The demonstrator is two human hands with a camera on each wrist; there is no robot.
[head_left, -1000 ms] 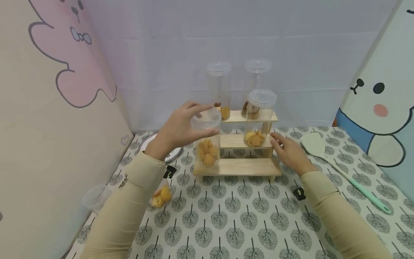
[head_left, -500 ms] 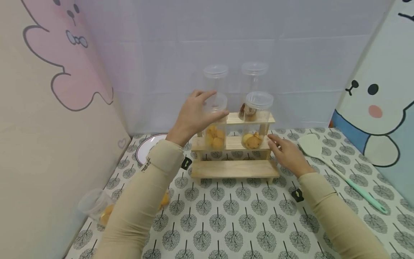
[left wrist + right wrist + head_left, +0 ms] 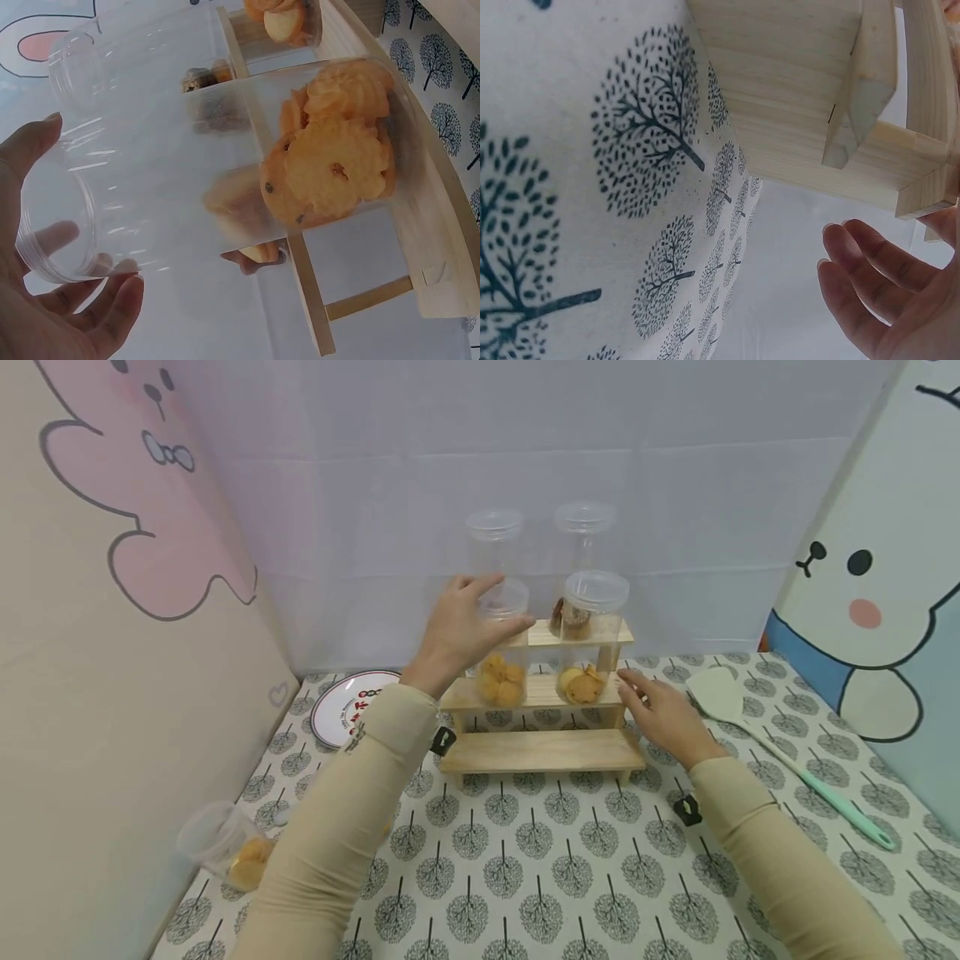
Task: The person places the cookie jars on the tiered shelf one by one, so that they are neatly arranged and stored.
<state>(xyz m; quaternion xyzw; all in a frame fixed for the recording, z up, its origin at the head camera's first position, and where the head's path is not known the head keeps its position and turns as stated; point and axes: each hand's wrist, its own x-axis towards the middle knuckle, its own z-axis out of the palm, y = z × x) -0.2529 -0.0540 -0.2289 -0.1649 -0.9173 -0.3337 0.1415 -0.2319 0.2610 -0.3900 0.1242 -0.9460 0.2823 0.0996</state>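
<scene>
My left hand [image 3: 461,627] curls round the lid end of a clear jar [image 3: 512,652] of flower-shaped cookies. That jar stands upright on the left of the middle step of a three-step wooden rack [image 3: 540,750]. In the left wrist view, thumb and fingers lie on opposite sides of the lid [image 3: 64,225]. Beside it on the same step is another lidded jar [image 3: 596,635] with cookies. Two taller jars, one of them a brown-filled jar [image 3: 585,556], stand on the top step. My right hand [image 3: 663,714], fingers loosely bent, is at the rack's right end; whether it touches is unclear.
A white printed plate [image 3: 333,714] lies left of the rack. Farther left, a clear container [image 3: 221,843] lies tipped with cookies at its mouth. To the right rests a pale spatula [image 3: 716,693] with a green handle. A tree-print cloth [image 3: 525,860] covers the table.
My left hand has carried the jar back and up from in front of the rack's lower step onto the middle step. The right hand stays by the rack's end.
</scene>
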